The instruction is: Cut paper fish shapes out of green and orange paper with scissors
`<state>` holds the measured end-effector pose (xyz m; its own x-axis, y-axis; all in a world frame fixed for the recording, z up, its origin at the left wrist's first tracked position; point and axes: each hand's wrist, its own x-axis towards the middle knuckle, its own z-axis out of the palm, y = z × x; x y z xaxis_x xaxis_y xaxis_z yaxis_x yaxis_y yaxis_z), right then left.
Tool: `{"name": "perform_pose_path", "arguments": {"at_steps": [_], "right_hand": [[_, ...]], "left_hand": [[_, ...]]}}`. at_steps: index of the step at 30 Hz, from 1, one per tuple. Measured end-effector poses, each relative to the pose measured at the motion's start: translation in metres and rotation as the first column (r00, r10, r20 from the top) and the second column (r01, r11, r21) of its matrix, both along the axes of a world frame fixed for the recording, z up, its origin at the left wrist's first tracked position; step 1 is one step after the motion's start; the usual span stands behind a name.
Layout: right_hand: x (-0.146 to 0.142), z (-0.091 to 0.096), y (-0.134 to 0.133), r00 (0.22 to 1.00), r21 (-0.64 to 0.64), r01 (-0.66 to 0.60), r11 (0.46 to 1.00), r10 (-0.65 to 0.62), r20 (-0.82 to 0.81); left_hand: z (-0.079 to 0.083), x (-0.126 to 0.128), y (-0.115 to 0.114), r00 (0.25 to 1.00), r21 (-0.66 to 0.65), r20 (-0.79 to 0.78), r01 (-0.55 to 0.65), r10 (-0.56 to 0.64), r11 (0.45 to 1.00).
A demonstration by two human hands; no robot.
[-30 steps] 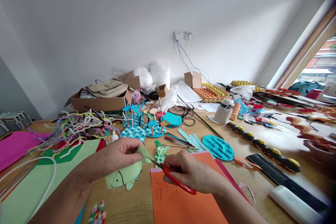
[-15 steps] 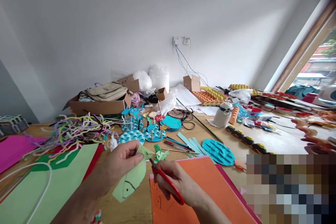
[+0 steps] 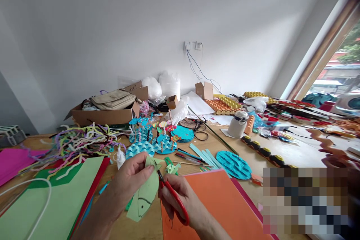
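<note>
Between the thumb and fingers of my left hand (image 3: 137, 174) is a piece of light green paper (image 3: 146, 195) with a fish drawn on it in black. The fish's head, with an eye dot, points down toward me. My right hand (image 3: 180, 198) grips red-handled scissors (image 3: 176, 198), their dark blades at the paper's right edge near the tail end. How far the blades are apart is hard to make out. Beneath my right hand lies a stack of orange paper (image 3: 208, 198) with faint drawn lines near its left edge. Green paper scraps (image 3: 171, 167) lie just beyond the scissors.
Light green sheets (image 3: 75, 183) lie at left, crossed by a white cable (image 3: 50, 195). Pipe cleaners (image 3: 84, 142) are heaped behind them. Blue craft pieces (image 3: 165, 146), pens (image 3: 191, 156), a blue disc (image 3: 233, 164) and a white container (image 3: 237, 124) stand or lie farther back.
The fish paper has turned slightly and its lower end has shifted right. The scissors and my right hand have moved a little left, with the blades closer to the tail end.
</note>
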<state>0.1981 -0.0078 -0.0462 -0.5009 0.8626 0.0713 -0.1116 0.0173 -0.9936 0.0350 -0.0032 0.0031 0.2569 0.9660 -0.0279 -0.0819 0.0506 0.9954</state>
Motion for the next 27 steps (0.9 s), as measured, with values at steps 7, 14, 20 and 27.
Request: {"name": "perform_pose_path", "arguments": {"at_steps": [7, 14, 20, 27], "right_hand": [[-0.003, 0.002, -0.004, 0.998, 0.027, 0.045, 0.999, -0.046, 0.046], [-0.002, 0.007, -0.006, 0.992, 0.057, 0.066, 0.996, -0.072, 0.105], [-0.004, 0.004, -0.005, 0.994, 0.051, 0.060, 0.997, -0.064, 0.089], [-0.009, 0.008, -0.005, 0.998, 0.059, 0.038, 0.998, -0.041, 0.056]], "left_hand": [[-0.003, -0.002, -0.001, 1.000, 0.008, -0.012, -0.014, 0.014, 1.000], [-0.002, -0.004, 0.000, 0.998, 0.033, -0.059, 0.015, -0.013, 0.999], [-0.002, -0.006, 0.000, 0.994, 0.055, -0.107, 0.000, 0.006, 0.998], [-0.006, -0.011, 0.000, 0.996, 0.059, -0.088, -0.030, 0.035, 0.998]]}}
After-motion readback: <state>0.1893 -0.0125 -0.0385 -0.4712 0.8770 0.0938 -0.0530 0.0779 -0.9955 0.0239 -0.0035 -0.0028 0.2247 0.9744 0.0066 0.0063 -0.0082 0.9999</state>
